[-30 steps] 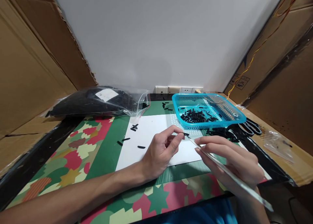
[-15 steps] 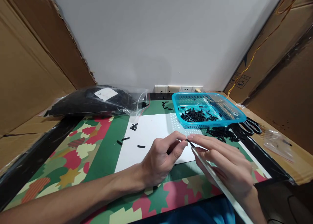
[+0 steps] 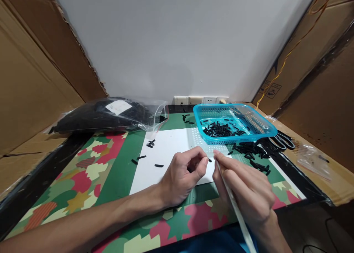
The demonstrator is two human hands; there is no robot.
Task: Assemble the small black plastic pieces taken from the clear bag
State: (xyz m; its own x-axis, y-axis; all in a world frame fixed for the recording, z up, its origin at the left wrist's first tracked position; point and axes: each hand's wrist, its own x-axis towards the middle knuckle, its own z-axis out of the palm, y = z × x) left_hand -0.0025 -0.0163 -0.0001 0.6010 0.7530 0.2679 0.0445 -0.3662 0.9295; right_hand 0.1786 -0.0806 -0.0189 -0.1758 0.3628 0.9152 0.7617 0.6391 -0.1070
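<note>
Right hand (image 3: 245, 188), lower right of frame, grips a thin clear rod (image 3: 233, 205), tip pointing up-left. Left hand (image 3: 184, 173), frame centre, curled, thumb and forefinger pinching 1 small black tube piece (image 3: 210, 159) above the white sheet (image 3: 171, 153). Rod tip sits just beside that piece. Beyond, upper right: blue basket (image 3: 260, 129) holding black pieces.

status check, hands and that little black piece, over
Left hand pinching small black piece. Right hand holds thin rod, tip at piece. Nothing between them.
</note>
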